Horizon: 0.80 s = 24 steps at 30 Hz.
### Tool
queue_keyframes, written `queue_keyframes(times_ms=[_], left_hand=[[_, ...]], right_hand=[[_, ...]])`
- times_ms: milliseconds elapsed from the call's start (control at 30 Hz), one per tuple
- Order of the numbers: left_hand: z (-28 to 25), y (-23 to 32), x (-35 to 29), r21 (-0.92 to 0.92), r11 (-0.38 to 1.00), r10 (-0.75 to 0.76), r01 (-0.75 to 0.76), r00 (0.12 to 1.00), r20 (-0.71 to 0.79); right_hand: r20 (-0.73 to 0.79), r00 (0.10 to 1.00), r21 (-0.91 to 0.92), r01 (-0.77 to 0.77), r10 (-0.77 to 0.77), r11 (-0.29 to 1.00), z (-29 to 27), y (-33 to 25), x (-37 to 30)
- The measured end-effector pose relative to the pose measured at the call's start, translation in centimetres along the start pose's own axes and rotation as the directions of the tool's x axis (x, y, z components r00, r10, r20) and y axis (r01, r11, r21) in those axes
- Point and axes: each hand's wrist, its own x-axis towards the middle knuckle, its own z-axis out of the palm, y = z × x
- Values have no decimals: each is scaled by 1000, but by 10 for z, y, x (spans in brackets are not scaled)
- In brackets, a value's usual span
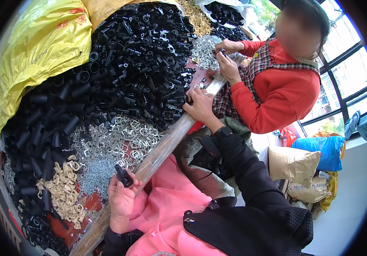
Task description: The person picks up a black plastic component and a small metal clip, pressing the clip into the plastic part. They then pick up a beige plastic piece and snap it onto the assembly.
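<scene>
My left hand [122, 200] is closed on a black plastic part [124, 176], holding it upright just above the wooden rail. Its fingers wrap the lower end, and a narrow neck sticks up. Small pale-blue metal pieces [96, 173] lie beyond it. My right hand [200, 106] reaches over the wooden rail [170, 138] to the edge of the heap of black plastic parts [136, 64]. Its fingers are spread and curve down; nothing shows in them, though the fingertips are partly hidden. Silver wire buckles [128, 136] lie between the two hands.
Across the rail's far end, a co-worker in red holds a small black part [222, 52]. Black tubes [70, 91] and beige clips [64, 187] lie at left under a yellow sack [51, 47]. Beside my lap stands an open woven sack [209, 170]; filled sacks [294, 164] stand at right.
</scene>
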Motion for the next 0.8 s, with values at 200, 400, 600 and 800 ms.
queue_keyframes(times_ms=[200, 400, 600, 800], left_hand=[[-2, 0, 0, 14, 1000, 3, -3, 1000, 23], [0, 1, 0, -5, 1000, -4, 4, 1000, -6], [1, 1, 0, -6, 1000, -5, 5, 1000, -1], [0, 1, 0, -15, 1000, -4, 4, 1000, 4]], right_hand=[[-62, 997, 27, 45, -43, 999, -1, -1, -1], [-72, 996, 51, 62, -59, 997, -3, -2, -1], [-91, 993, 49, 76, -71, 996, -2, -2, -1], [-127, 988, 62, 98, -89, 993, -1, -2, -1]])
